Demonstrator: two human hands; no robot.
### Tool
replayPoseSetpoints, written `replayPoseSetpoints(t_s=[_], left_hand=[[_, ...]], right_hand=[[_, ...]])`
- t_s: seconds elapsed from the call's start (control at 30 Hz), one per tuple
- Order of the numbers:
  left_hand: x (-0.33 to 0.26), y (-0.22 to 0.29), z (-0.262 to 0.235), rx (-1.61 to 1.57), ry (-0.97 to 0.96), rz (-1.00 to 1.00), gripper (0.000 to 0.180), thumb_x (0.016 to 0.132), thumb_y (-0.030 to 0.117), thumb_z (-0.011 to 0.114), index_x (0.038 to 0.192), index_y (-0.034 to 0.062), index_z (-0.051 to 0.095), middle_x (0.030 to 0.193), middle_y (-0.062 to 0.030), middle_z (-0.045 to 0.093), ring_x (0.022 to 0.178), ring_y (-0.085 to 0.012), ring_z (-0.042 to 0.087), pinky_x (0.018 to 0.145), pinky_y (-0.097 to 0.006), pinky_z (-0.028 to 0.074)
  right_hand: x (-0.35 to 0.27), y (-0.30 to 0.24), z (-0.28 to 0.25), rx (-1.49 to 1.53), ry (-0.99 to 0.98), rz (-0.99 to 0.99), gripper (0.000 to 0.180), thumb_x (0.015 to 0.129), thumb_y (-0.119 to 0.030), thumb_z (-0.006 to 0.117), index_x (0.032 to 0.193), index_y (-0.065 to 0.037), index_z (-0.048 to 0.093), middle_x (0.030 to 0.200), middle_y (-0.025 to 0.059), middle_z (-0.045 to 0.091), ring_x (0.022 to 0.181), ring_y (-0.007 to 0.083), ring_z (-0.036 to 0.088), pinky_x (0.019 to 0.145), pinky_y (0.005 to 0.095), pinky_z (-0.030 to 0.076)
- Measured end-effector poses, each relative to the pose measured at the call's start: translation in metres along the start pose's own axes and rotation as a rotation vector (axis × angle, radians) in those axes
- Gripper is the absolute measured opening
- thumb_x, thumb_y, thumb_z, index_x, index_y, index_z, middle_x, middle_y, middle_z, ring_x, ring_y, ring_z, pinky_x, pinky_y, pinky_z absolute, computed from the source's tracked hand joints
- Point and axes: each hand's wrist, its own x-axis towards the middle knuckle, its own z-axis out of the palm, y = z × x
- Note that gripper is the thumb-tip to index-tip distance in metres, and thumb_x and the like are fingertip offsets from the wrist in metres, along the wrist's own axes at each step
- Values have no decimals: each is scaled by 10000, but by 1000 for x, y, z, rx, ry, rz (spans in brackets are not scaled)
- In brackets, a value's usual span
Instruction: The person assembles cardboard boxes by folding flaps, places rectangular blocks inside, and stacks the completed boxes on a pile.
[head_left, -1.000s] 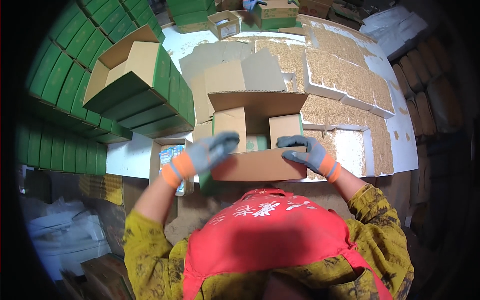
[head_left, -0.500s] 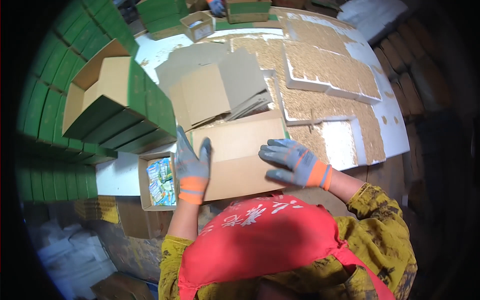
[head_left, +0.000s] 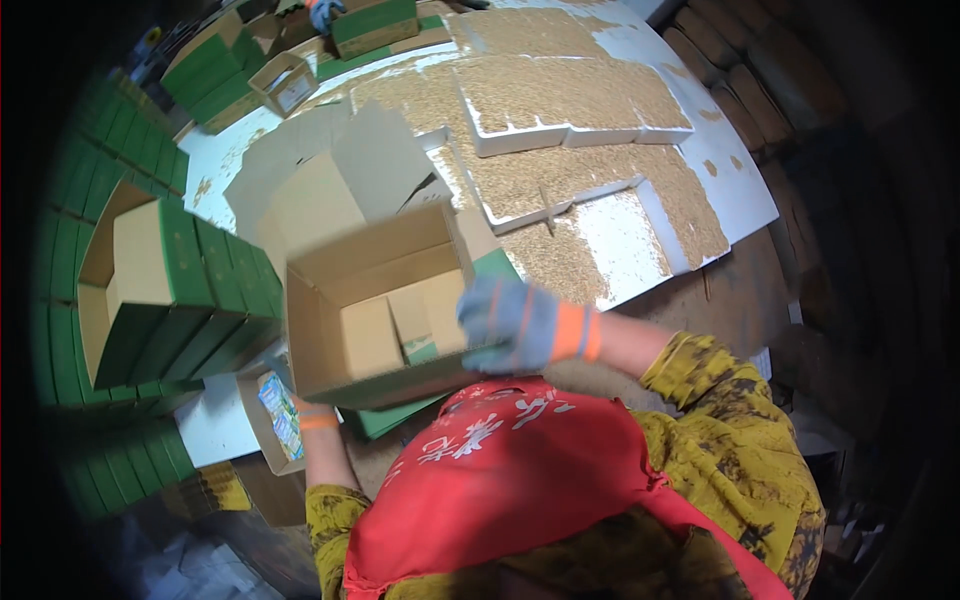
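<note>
An open cardboard box, brown inside and green outside, is in front of me with its mouth up. Loose flaps and a green patch show at its bottom. My right hand, in a grey glove with an orange cuff, is at the box's right wall with its fingers curled over the edge, somewhat blurred. My left hand is low at the box's left side, and the box hides most of its fingers. Close by that hand stands a small carton of blue and green packets.
Flattened cardboard sheets lie behind the box. Green boxes are stacked at the left. Brown grains with white foam trays cover the table's right side. At the far edge, another person's gloved hand is beside a green box.
The box was a plain brown panel under both spread hands; now it is turned with its open mouth up. My right hand has moved to its right wall, the left lower. The view has shifted.
</note>
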Motion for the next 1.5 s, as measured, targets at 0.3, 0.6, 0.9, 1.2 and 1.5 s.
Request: replayPoseSetpoints(t_s=[0.3, 0.6, 0.9, 1.2, 1.5], left_hand=[[61, 25, -31, -947, -442, -868, 423, 997, 248, 499, 1344, 7, 504, 1229, -107, 592, 1093, -177, 564, 944, -304, 475], [67, 61, -23, -804, -302, -964, 380, 988, 271, 523, 1249, 0, 578, 1152, -73, 607, 990, -162, 577, 894, -319, 476], [77, 67, -18, -855, -333, -868, 385, 988, 241, 530, 1287, 0, 546, 1214, -96, 595, 1023, -161, 572, 883, -311, 483], [59, 49, 9, -631, -272, -740, 505, 975, 294, 521, 1364, -26, 487, 1350, -245, 535, 1252, -326, 511, 1060, -343, 373], [54, 132, 36, -1479, -131, -1165, 587, 1010, 463, 411, 1325, -20, 519, 1347, -207, 541, 1251, -304, 513, 1043, -337, 395]], right_hand=[[-155, 71, 13, -109, 619, 722, 862, 809, -245, 758, 1484, -2, 280, 1529, 207, 286, 1396, 337, 314, 1139, 435, 281], [-430, 231, -71, 178, 1759, 1176, 662, 937, -299, 627, 1464, -42, 320, 1444, 126, 440, 1264, 287, 493, 1029, 387, 444], [-344, 134, -82, 731, 1897, 653, 580, 925, -127, 609, 1454, -103, 373, 1380, 103, 502, 1247, 263, 510, 1021, 414, 453], [-151, 29, -56, 986, 1128, 608, 441, 1017, -167, 441, 1395, 59, 418, 1406, 172, 480, 1244, 254, 524, 1037, 399, 458], [-63, -22, -120, 733, 459, 657, 608, 876, -184, 557, 1428, 23, 407, 1355, 135, 532, 1211, 210, 520, 1033, 335, 395]])
